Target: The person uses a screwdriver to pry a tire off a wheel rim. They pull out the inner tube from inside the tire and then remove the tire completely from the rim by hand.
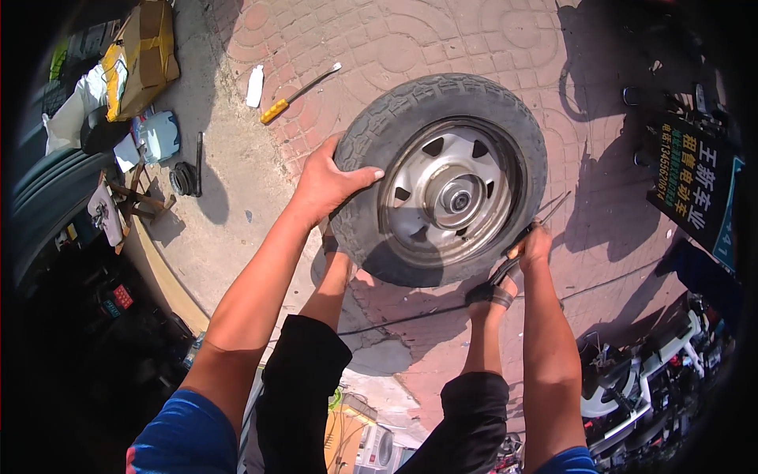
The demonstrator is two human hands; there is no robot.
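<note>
A wheel with a black rubber tyre [505,103] and a silver metal rim [410,201] is in front of my feet, its face turned up toward me. My left hand [328,180] grips the tyre's left side, thumb on the sidewall and fingers round the tread, partly hidden. At the tyre's lower right, my right hand [538,243] is closed round a tool with an orange handle [515,251], which looks like a screwdriver. Its thin dark shaft points up and to the right. Whether this hand also touches the tyre, I cannot tell.
Beyond the wheel, a yellow-handled screwdriver [298,93] lies on the paving near a white bottle [255,86]. Cardboard box [148,59] and a small wooden stand [138,193] are at left. A dark signboard [695,178] stands at right, above piled vehicle parts [655,387].
</note>
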